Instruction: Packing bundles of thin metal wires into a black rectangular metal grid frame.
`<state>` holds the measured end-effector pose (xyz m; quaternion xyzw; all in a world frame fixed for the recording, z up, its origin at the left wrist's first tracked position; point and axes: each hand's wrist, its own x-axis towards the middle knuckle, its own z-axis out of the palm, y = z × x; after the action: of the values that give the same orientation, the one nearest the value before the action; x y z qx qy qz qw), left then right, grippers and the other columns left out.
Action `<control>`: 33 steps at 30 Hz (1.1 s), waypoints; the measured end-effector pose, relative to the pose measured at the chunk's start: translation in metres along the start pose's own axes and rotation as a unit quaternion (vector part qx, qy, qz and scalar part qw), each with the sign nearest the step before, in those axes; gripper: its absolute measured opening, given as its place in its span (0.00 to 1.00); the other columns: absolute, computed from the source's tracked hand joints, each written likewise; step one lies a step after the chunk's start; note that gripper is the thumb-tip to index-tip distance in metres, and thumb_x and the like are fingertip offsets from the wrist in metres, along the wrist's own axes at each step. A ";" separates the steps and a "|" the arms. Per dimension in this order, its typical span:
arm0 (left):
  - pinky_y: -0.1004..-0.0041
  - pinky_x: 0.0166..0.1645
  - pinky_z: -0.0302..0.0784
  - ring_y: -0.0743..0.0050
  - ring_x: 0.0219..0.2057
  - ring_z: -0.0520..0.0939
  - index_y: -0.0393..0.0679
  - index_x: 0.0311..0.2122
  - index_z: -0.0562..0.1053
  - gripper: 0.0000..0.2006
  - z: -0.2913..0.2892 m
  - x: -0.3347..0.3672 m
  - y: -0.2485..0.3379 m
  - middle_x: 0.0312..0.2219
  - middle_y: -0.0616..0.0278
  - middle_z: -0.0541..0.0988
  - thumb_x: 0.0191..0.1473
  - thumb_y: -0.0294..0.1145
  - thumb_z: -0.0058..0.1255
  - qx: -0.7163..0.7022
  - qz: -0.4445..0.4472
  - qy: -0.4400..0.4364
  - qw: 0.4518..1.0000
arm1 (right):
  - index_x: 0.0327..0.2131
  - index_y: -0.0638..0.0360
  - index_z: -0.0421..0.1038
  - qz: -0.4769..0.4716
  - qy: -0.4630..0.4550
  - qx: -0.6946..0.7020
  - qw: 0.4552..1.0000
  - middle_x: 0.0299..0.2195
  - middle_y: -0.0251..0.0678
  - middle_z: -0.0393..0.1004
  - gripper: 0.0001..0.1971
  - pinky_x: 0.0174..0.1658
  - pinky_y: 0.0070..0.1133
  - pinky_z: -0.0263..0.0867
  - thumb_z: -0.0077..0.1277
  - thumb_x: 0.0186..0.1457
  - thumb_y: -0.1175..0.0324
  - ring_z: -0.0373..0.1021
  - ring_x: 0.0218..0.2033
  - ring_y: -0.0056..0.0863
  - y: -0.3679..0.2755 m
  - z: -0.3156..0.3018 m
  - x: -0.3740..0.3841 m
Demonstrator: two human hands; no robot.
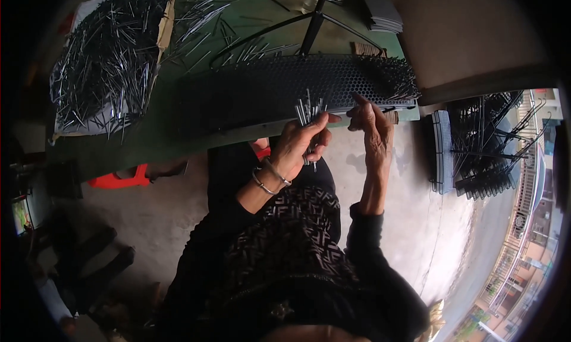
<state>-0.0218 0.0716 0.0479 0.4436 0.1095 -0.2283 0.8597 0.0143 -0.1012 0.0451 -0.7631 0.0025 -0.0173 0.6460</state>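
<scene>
My left hand [292,144], with two bangles at its wrist, is closed round a bundle of thin shiny metal rods [308,109], whose ends stick out above and below the fist. Just to the right, my right hand [375,128] is raised at the near edge of a long black perforated panel [267,83]. Its fingers are curled together; whether something small is between them I cannot make out. The panel lies along the front of the green table [131,154]. Many dark rods [392,77] stand crowded in the holes at its right end.
An opened carton [163,30] heaped with rods stands at the left of the table. Loose rods [199,21] lie beside it. A black metal stand [312,30] rises behind the panel. Grey sheets [383,15] are stacked far right. Dark racks [485,146] stand right; something red [140,175] is below.
</scene>
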 end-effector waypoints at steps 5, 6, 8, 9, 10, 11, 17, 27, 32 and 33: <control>0.84 0.18 0.56 0.86 0.17 0.68 0.36 0.46 0.74 0.22 0.001 0.005 -0.008 0.18 0.70 0.71 0.61 0.48 0.45 0.034 -0.054 -0.053 0.997 | 0.44 0.67 0.73 0.049 -0.085 -0.021 0.995 0.25 0.26 0.69 0.18 0.35 0.16 0.62 0.54 0.58 0.60 0.64 0.28 0.15 -0.021 -0.003 0.020; 0.84 0.18 0.56 0.86 0.17 0.68 0.36 0.46 0.74 0.22 0.002 0.006 -0.009 0.18 0.70 0.71 0.61 0.48 0.45 0.033 -0.054 -0.052 0.997 | 0.44 0.67 0.73 0.050 -0.086 -0.021 0.995 0.25 0.26 0.69 0.18 0.35 0.16 0.62 0.54 0.58 0.60 0.64 0.28 0.15 -0.019 -0.005 0.023; 0.84 0.18 0.56 0.85 0.17 0.71 0.36 0.47 0.73 0.23 0.002 0.009 -0.012 0.18 0.69 0.71 0.62 0.48 0.43 0.037 -0.067 -0.088 0.993 | 0.38 0.67 0.73 0.057 -0.142 -0.020 0.988 0.26 0.30 0.71 0.14 0.31 0.16 0.63 0.54 0.57 0.63 0.64 0.26 0.16 -0.017 -0.006 0.028; 0.84 0.18 0.57 0.83 0.18 0.73 0.35 0.48 0.72 0.23 0.002 0.012 -0.013 0.18 0.66 0.74 0.63 0.48 0.42 0.028 -0.060 -0.093 0.993 | 0.35 0.66 0.73 0.081 -0.139 -0.020 0.987 0.25 0.29 0.71 0.11 0.33 0.17 0.63 0.54 0.56 0.65 0.65 0.27 0.17 -0.023 -0.006 0.028; 0.84 0.18 0.57 0.83 0.18 0.73 0.35 0.48 0.72 0.23 0.001 0.013 -0.012 0.18 0.66 0.74 0.63 0.48 0.42 0.026 -0.060 -0.091 0.994 | 0.35 0.66 0.73 0.082 -0.141 -0.020 0.986 0.25 0.29 0.71 0.11 0.33 0.17 0.63 0.54 0.56 0.65 0.65 0.27 0.17 -0.021 -0.008 0.030; 0.84 0.18 0.57 0.82 0.18 0.74 0.35 0.48 0.72 0.23 0.001 0.014 -0.010 0.19 0.64 0.75 0.63 0.48 0.41 0.031 -0.050 -0.091 0.994 | 0.35 0.66 0.72 0.082 -0.153 -0.024 0.984 0.25 0.29 0.71 0.11 0.34 0.16 0.62 0.54 0.56 0.65 0.65 0.28 0.17 -0.019 -0.011 0.032; 0.86 0.16 0.56 0.82 0.19 0.76 0.35 0.42 0.73 0.20 -0.001 0.026 -0.005 0.21 0.59 0.78 0.63 0.45 0.43 0.052 -0.021 -0.070 0.996 | 0.34 0.63 0.74 0.101 -0.166 -0.022 0.981 0.25 0.27 0.71 0.10 0.34 0.15 0.61 0.55 0.55 0.65 0.64 0.27 0.15 -0.020 -0.003 0.033; 0.86 0.16 0.57 0.86 0.21 0.76 0.41 0.36 0.76 0.18 0.001 0.036 -0.012 0.22 0.62 0.79 0.59 0.49 0.50 0.025 -0.018 -0.013 0.999 | 0.31 0.66 0.75 0.089 -0.237 -0.032 0.967 0.25 0.35 0.75 0.11 0.36 0.17 0.67 0.55 0.53 0.65 0.73 0.27 0.21 -0.022 -0.014 0.052; 0.87 0.15 0.56 0.85 0.21 0.75 0.39 0.42 0.74 0.16 -0.006 0.034 -0.009 0.24 0.60 0.79 0.61 0.42 0.47 0.063 -0.016 -0.032 0.997 | 0.33 0.67 0.75 0.121 -0.211 -0.013 0.970 0.24 0.36 0.75 0.12 0.37 0.19 0.68 0.54 0.54 0.64 0.74 0.28 0.22 -0.023 -0.012 0.054; 0.87 0.15 0.56 0.84 0.20 0.75 0.38 0.43 0.74 0.16 -0.007 0.035 -0.011 0.25 0.59 0.80 0.61 0.42 0.47 0.067 -0.017 -0.030 0.997 | 0.34 0.69 0.74 0.112 -0.206 -0.024 0.972 0.25 0.38 0.76 0.12 0.36 0.19 0.69 0.53 0.55 0.67 0.75 0.28 0.24 -0.023 -0.011 0.054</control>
<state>0.0035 0.0614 0.0227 0.4912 0.0754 -0.2634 0.8269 0.0672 -0.1097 0.0704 -0.7606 -0.0447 0.2125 0.6119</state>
